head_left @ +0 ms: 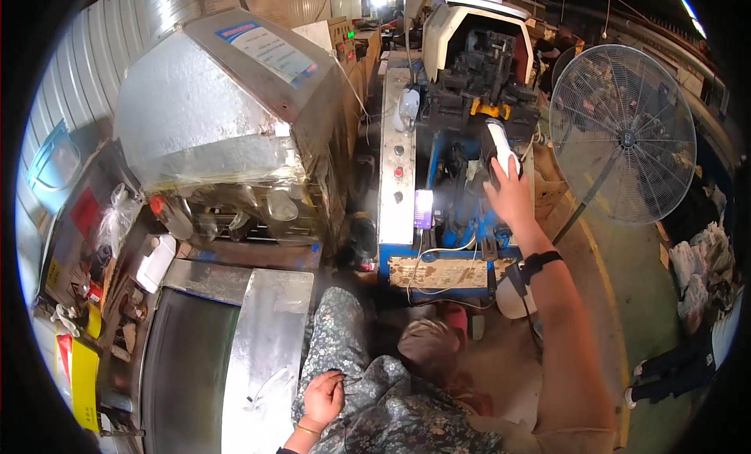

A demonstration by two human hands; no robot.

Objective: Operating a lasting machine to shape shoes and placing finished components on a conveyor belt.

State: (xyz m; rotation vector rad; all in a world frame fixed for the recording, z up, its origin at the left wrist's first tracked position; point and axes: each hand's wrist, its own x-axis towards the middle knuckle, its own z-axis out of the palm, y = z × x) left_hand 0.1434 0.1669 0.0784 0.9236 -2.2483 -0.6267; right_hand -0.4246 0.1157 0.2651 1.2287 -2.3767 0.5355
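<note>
Workshop space is crowded with equipment: a large metal hood (195, 110) is set at 10 o'clock, a dark belt (192, 368) at 8 o'clock, and a pedestal fan (614, 129) toward 2 o'clock, near the right rim. At 1 o'clock, a blue-framed machine (452, 236) is faced by a person whose lap is covered by floral fabric (387, 391). A white-and-dark shoe-like piece (501, 143) is seen at 2 o'clock, its far end placed just below a yellow part (489, 109) of the machine; whether the two touch cannot be told. Its near end is met by the right hand (512, 194), thumb and fingers parted about it; how firmly it is gripped is not shown. The left hand (322, 398) is rested on the lap between 6 and 7 o'clock, fingers loosely curled; its palm is hidden, so whether anything is held cannot be told. Judged by looks, the piece is probably light enough to be managed one-handed, its pale side likely firm, its dark part perhaps softer; the smooth white surface could be slippery and easily scuffed. It would best be held by the near end, at its own 6 o'clock, thumb and fingers opposed, so that fingertips are kept clear of the mechanism.
</note>
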